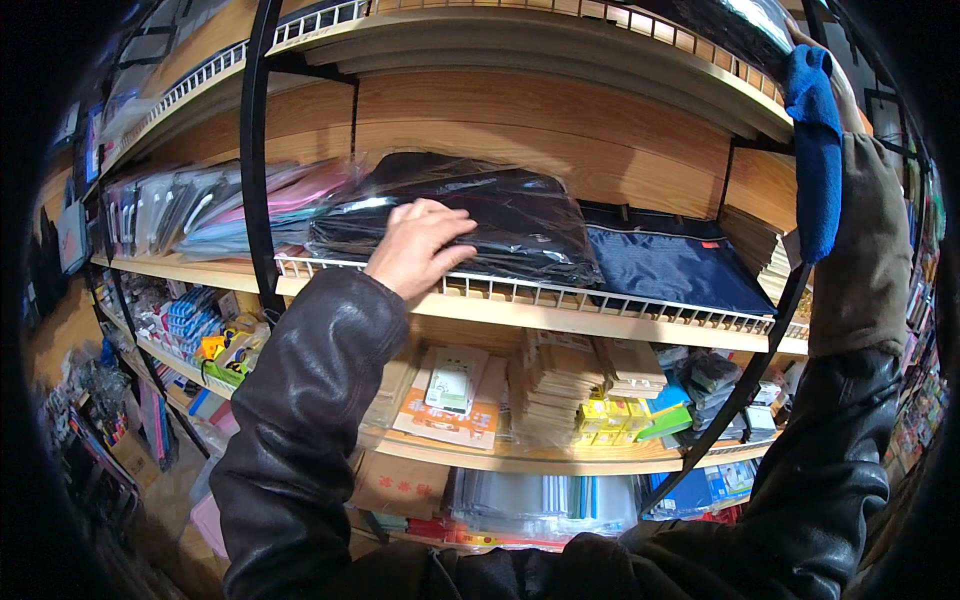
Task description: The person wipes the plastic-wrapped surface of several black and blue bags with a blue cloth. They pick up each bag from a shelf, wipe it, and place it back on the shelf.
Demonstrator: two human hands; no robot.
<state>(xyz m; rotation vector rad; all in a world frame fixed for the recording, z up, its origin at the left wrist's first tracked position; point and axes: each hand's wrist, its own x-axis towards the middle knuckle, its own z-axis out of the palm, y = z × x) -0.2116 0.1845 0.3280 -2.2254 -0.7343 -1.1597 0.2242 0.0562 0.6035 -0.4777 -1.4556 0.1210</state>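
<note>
My left hand (424, 244) rests at the front of a stack of black fabric bags (487, 202) in clear plastic wrap, on the middle shelf. Its thumb and fingers are apart and grip nothing. Up at the top right, my right hand (844, 79) has a blue cloth (817, 172) that hangs down past the shelf post. The fingertips of that hand reach the side of a dark plastic-wrapped package (720, 26) on the upper shelf; the cloth partly hides the grip. To the right of the black bags lies a dark blue zippered fabric bag (667, 251).
Low white wire railings (525, 289) edge the shelves, and black metal posts (259, 150) stand in front. Clear and coloured plastic sleeves (225, 202) fill the left. Below are stacks of brown paper envelopes (559, 390), small yellow boxes (611, 420) and plastic folders (540, 495).
</note>
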